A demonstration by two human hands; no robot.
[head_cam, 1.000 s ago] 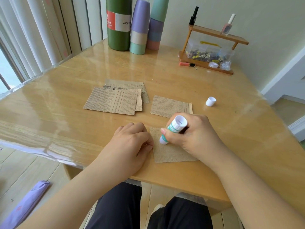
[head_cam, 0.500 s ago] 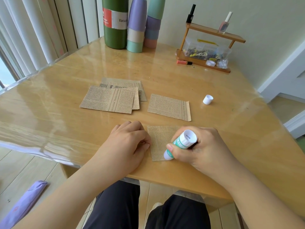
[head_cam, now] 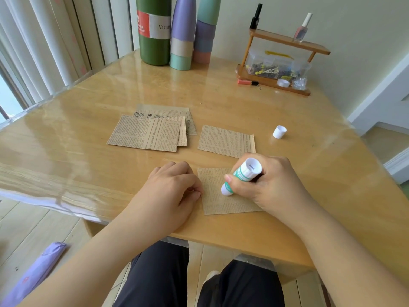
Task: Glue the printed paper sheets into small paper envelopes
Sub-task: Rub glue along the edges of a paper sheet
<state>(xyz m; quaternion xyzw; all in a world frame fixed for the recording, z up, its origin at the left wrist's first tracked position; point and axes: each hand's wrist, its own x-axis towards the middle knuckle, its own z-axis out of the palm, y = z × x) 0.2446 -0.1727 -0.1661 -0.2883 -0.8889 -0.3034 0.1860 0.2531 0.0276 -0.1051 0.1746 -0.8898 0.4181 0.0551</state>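
A brown printed paper sheet (head_cam: 215,196) lies near the table's front edge. My right hand (head_cam: 272,185) grips a white and green glue stick (head_cam: 240,175), tilted, with its tip touching the sheet. My left hand (head_cam: 171,187) rests at the sheet's left edge with fingers curled, fingertips holding the paper down. Further back lie a folded paper envelope (head_cam: 225,141) and a pile of several printed sheets (head_cam: 150,134). The white glue cap (head_cam: 279,131) stands to the right.
The wooden table (head_cam: 243,103) has a glossy cover. A green vacuum flask (head_cam: 153,29) and stacked pastel cups (head_cam: 182,34) stand at the back. A small wooden shelf (head_cam: 281,63) with bottles and boxes sits back right. A purple object (head_cam: 33,275) lies on the floor.
My right hand moved the glue stick down the sheet to its front edge, then back up toward the middle. My left hand stayed at the sheet's left edge.
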